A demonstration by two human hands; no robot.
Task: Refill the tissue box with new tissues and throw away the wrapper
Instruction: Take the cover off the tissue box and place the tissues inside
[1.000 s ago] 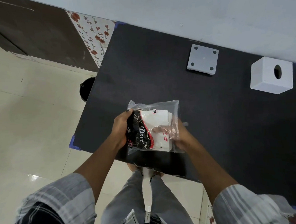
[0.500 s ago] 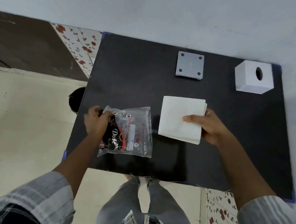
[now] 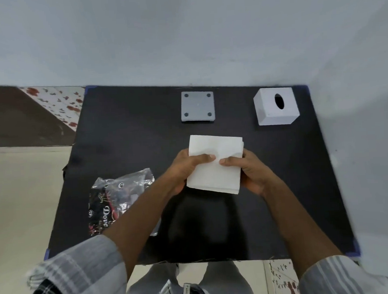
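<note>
The left hand (image 3: 185, 170) has left the crinkled clear plastic wrapper (image 3: 119, 197) at lower left; now it and the right hand (image 3: 249, 170) grasp the white folded tissue stack (image 3: 216, 161) at centre frame.

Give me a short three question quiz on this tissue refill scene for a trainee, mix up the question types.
1. True or false: both hands grip the tissue stack.
2. Where does the wrapper lie? A) inside the tissue box B) on the table, on the person's left C) on the floor
3. Fill in: the tissue box stands at the table's far ____ corner.

Key: 1 true, the left hand and right hand both hold it. 2 B. 3 right.
</note>
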